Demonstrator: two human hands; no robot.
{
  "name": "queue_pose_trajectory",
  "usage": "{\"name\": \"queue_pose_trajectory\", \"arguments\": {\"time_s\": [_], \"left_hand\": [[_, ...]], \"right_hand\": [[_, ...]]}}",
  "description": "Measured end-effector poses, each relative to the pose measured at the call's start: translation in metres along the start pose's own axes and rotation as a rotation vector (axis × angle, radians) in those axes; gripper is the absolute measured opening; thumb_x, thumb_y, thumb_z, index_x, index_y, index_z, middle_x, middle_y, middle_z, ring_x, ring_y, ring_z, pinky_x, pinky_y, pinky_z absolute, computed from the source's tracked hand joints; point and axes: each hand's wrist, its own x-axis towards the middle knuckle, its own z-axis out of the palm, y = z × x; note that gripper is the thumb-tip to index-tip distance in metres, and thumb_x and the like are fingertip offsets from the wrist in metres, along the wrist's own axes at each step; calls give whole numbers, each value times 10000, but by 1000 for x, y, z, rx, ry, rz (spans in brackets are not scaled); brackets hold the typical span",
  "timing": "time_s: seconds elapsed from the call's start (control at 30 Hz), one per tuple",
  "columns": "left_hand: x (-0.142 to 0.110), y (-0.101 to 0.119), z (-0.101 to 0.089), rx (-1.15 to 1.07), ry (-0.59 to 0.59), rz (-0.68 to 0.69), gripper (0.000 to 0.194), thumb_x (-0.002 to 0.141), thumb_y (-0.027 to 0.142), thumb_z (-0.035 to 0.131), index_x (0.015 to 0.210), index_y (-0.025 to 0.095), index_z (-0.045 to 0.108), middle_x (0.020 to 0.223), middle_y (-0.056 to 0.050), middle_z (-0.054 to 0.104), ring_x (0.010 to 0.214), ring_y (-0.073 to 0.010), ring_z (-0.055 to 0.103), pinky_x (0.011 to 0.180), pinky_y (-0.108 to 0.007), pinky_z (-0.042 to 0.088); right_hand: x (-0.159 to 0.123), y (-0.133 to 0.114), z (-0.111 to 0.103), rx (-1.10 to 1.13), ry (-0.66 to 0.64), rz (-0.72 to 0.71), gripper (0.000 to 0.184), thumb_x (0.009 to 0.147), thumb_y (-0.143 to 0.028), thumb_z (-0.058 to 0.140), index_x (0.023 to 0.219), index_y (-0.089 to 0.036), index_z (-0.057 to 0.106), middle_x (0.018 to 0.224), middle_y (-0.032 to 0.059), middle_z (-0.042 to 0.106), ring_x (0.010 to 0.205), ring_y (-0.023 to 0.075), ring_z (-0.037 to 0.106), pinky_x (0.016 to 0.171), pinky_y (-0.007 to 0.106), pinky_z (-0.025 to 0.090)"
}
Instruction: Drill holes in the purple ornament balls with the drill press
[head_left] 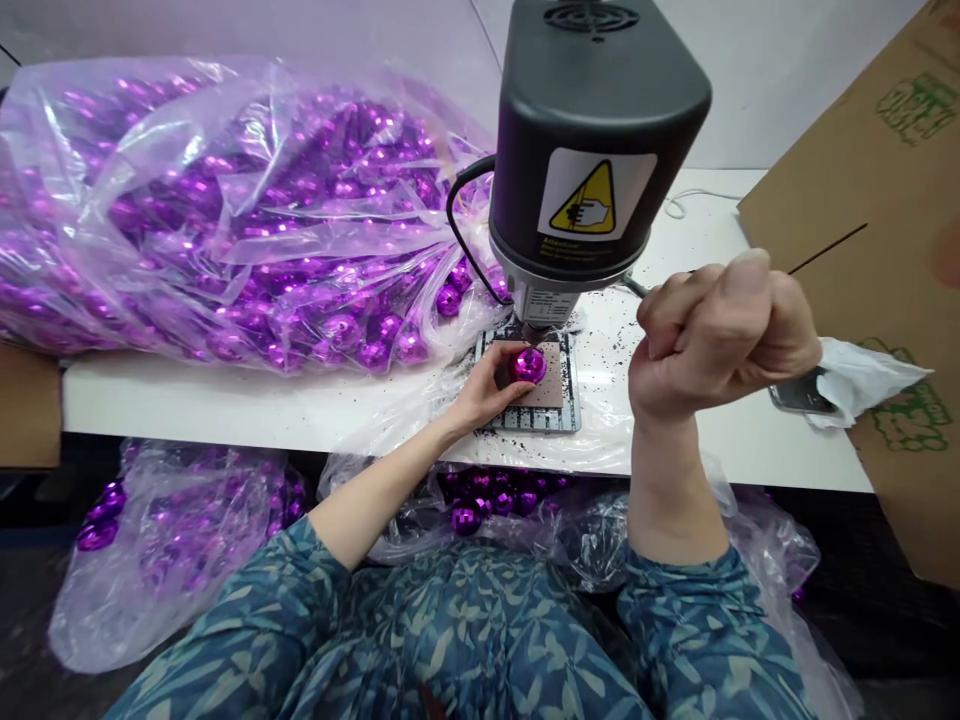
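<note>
A shiny purple mirror-faceted ball [529, 366] rests on a small brown board on the metal base plate [566, 418] of a bench drill press [600, 130]. My left hand [487, 388] pinches the ball from the left, thumb and fingers around its side, right under the drill's chuck [534, 334]. Whether the bit touches the ball is hard to see. To the right of the motor housing, my raised right hand [720, 335] is closed in a fist around the press's lever [634, 286], whose grip the fingers mostly hide.
A large clear bag of purple balls [247, 220] lies along the table's left. More purple balls [487, 498] sit in open plastic below the front edge. Dark shavings litter the white table [225, 400]. At right stand a cardboard box [862, 200], a phone [802, 395] and a white tissue [855, 380].
</note>
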Motion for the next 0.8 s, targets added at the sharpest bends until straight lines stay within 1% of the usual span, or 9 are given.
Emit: {"name": "queue_pose_trajectory", "arguments": {"time_s": [0.17, 0.27, 0.33, 0.43, 0.53, 0.63, 0.7, 0.73, 0.8], "left_hand": [[-1, -2, 1, 12, 4, -1, 514, 891, 403, 802, 1310, 215, 573, 1317, -124, 655, 1229, -273, 657, 1099, -471, 535], [-1, -4, 1, 10, 6, 26, 513, 899, 429, 790, 1311, 215, 573, 1314, -122, 650, 1235, -271, 653, 1101, -464, 529], [-1, -5, 1, 20, 6, 38, 519, 900, 448, 787, 1314, 218, 574, 1317, -121, 648, 1244, -273, 648, 1103, -463, 525], [-1, -6, 1, 41, 9, 47, 519, 903, 456, 785, 1315, 221, 575, 1320, -124, 648, 1246, -277, 647, 1098, -466, 526], [-1, -8, 2, 32, 24, 67, 505, 901, 437, 792, 1302, 216, 579, 1301, -125, 655, 1222, -275, 657, 1083, -472, 535], [0, -8, 3, 41, 34, 64, 502, 892, 420, 806, 1291, 214, 582, 1290, -122, 665, 1200, -264, 668, 1059, -455, 551], [1, -4, 3, 56, 53, 66, 500, 886, 420, 812, 1278, 208, 585, 1283, -121, 669, 1178, -256, 678, 1022, -433, 567], [0, 0, 2, 71, 77, 73, 490, 887, 423, 810, 1264, 203, 589, 1263, -119, 675, 1152, -250, 685, 992, -421, 577], [-7, 11, -3, 134, 152, 104, 456, 891, 434, 803, 1223, 198, 598, 1193, -104, 689, 1080, -235, 694, 924, -400, 589]], "right_hand": [[-10, 17, -6, 83, 50, -159, 532, 922, -310, 590, 636, -164, 166, 477, -59, 43, 356, 0, 192, 382, 169, 241], [-14, 27, -10, 133, 20, -259, 480, 919, -241, 538, 681, -155, 131, 433, -63, 77, 336, -1, 153, 364, 156, 222], [-19, 33, -13, 112, 32, -288, 476, 916, -248, 534, 692, -159, 123, 414, -71, 102, 329, 1, 129, 346, 162, 200], [-27, 42, -18, 41, 42, -333, 525, 906, -310, 573, 668, -164, 129, 385, -83, 121, 316, 5, 116, 323, 188, 185], [-27, 39, -17, 82, 17, -372, 562, 903, -290, 609, 640, -162, 128, 370, -86, 131, 305, 9, 117, 314, 206, 166], [-8, 24, -5, 150, 7, -261, 565, 955, -290, 574, 618, -163, 139, 413, -70, 129, 319, 15, 186, 332, 209, 161], [10, 13, 4, 94, 7, -101, 579, 953, -293, 597, 558, -170, 192, 426, -69, 203, 340, 15, 271, 365, 228, 167], [19, 10, 8, 80, -9, -60, 568, 948, -305, 608, 532, -179, 242, 425, -71, 270, 359, 24, 329, 387, 238, 201], [33, 6, 14, 79, -51, 14, 508, 928, -357, 628, 542, -194, 340, 438, -81, 305, 365, 27, 342, 410, 239, 220]]}}
